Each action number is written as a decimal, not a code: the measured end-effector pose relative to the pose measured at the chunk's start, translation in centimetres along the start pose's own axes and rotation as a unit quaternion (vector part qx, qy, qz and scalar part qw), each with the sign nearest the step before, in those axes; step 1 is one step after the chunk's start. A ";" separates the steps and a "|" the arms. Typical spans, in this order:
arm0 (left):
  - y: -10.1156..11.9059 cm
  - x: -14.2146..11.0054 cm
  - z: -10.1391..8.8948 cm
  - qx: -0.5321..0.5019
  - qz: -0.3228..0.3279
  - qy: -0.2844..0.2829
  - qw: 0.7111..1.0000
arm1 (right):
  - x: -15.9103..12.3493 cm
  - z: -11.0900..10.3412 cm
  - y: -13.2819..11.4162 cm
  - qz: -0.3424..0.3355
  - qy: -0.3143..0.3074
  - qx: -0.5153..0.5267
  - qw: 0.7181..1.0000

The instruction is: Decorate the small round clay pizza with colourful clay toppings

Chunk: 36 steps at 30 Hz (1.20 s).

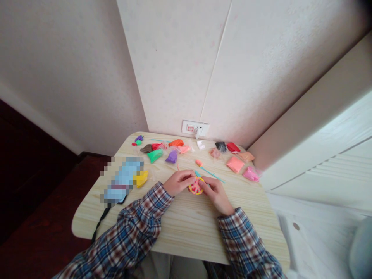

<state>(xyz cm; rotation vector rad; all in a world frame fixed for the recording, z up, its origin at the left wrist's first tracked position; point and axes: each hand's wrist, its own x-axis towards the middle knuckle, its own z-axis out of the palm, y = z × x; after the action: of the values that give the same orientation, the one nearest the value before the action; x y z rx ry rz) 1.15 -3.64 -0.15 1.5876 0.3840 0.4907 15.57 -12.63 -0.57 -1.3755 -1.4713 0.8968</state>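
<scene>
Between both hands is a small round clay piece (196, 186) with a yellow rim and a pink and red pattern inside. My left hand (179, 182) is closed on its left edge, thumb and fingers at the rim. My right hand (216, 192) pinches the right edge, with the fingertips partly hidden behind the disc. A blue clay tool (198, 174) shows just above the disc, near the right fingers; whether it is held or lying on the table I cannot tell. Farther back lies a thin teal stick (211, 174) beside a lump of orange-pink clay (199, 163).
Bags of clay lie along the back of the wooden table (186, 228): green (155, 155), purple (171, 157), orange (176, 143), salmon (235, 164) and pink (251, 174). At left are a yellow bag (141, 178) and a blurred phone-like object (123, 180) with a black strap (100, 224). A wall socket (195, 127) is behind.
</scene>
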 end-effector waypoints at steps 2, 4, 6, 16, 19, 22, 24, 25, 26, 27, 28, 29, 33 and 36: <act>-0.1 0.0 0.1 -0.017 -0.020 -0.018 1.000 | 0.0 -0.1 0.2 0.004 0.018 0.009 1.000; -0.3 0.0 0.1 -0.023 -0.031 -0.030 0.999 | 0.0 -0.2 0.3 0.004 0.024 0.017 1.000; -0.4 0.0 0.1 -0.019 -0.032 -0.031 0.999 | 0.1 -0.3 0.4 0.005 0.020 0.025 0.999; 0.0 0.1 0.0 0.004 -0.028 0.013 1.000 | 0.2 -0.3 0.1 0.002 0.012 0.039 0.999; 0.1 0.1 0.0 0.005 -0.024 0.008 1.000 | 0.2 -0.2 0.1 0.006 0.001 0.041 0.999; 0.1 0.1 -0.1 0.017 -0.017 0.015 1.000 | 0.2 -0.2 0.0 0.007 -0.006 0.043 0.999; 0.1 0.0 -0.1 0.022 -0.019 0.018 0.999 | 0.1 -0.2 0.0 0.002 0.004 0.042 0.999; 0.1 0.0 -0.1 0.022 -0.020 0.018 0.999 | 0.1 -0.2 0.0 0.000 0.011 0.041 0.999; 0.1 0.0 -0.1 0.020 -0.023 0.016 0.999 | 0.1 -0.2 0.0 -0.002 0.018 0.039 0.999; 0.1 0.0 -0.1 0.016 -0.025 0.014 0.999 | 0.1 -0.3 0.0 -0.003 0.023 0.037 0.999; 0.1 0.0 0.0 0.013 -0.026 0.012 1.000 | 0.1 -0.3 -0.1 -0.002 0.025 0.036 0.999; 0.1 0.0 0.0 0.011 -0.026 0.013 1.000 | 0.0 -0.3 -0.2 -0.002 0.026 0.034 0.999; 0.2 0.0 -0.1 0.016 -0.023 0.024 0.999 | 0.0 -0.3 -0.3 -0.001 0.034 0.032 0.999; 0.2 0.0 -0.1 0.016 -0.028 0.023 0.999 | 0.0 -0.4 -0.2 0.003 0.038 0.035 0.999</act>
<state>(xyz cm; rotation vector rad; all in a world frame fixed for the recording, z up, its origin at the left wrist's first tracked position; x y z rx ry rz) 1.05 -3.59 0.06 1.5939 0.4729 0.4812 15.83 -12.65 -0.23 -1.3480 -1.3676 0.8820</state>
